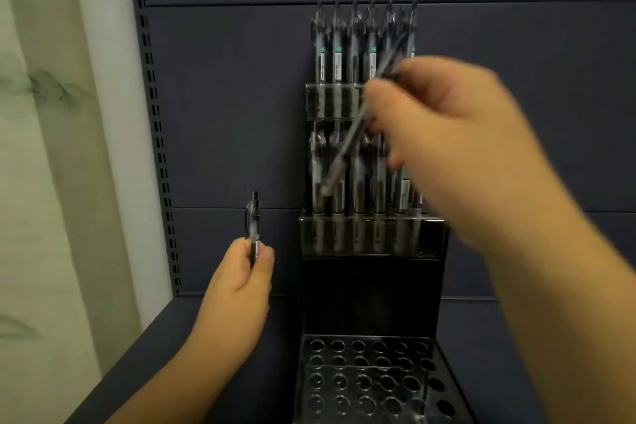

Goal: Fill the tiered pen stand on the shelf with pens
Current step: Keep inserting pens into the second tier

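My right hand (444,134) pinches a tilted pen (347,151) before the pen stand's (371,272) middle tier; my left hand (241,282) grips a second pen (253,220) upright, left of the stand.

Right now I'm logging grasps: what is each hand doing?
Left hand: grips an upright dark clear-barrelled pen.
Right hand: pinches a tilted grey pen, blurred.

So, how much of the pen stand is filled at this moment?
Top tier and middle tier already hold rows of pens. The right hand angles a pen toward the middle row; the left hand holds a spare pen. The bottom tier holes look empty.
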Available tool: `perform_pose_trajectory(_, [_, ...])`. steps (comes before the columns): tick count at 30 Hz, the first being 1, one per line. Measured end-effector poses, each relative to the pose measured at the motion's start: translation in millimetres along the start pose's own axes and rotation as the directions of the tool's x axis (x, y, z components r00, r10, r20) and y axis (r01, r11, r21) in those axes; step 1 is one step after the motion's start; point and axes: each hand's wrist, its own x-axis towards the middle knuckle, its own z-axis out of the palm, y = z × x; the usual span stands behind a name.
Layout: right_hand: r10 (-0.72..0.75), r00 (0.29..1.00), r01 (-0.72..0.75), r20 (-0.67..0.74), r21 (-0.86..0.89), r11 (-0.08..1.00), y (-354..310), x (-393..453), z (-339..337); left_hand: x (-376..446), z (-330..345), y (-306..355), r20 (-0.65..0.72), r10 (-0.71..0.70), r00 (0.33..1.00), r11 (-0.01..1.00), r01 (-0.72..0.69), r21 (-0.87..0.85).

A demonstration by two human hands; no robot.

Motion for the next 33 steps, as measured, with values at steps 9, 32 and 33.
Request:
perform_pose_trajectory(9, [0.018,0.99,-0.057,-0.137,-0.286,0.957,18.7,11.4,-74.9,-0.5,5.5,-3.9,0.052,-0.076,0.996,0.989,0.082,-0.125])
perform_pose_trajectory(32, [0.251,0.943,-0.081,0.22,-0.578,0.812,32.3,13.4,-46.9,-1.8,7.8,-5.4,0.108,-0.092,0.99,0.986,0.106,-0.131])
perform_pose_trajectory(33, [0.267,0.935,-0.08,0.236,-0.59,0.803,33.2,13.7,-47.2,-2.0,8.0,-5.7,0.108,-0.097,0.989,0.985,0.111,-0.129])
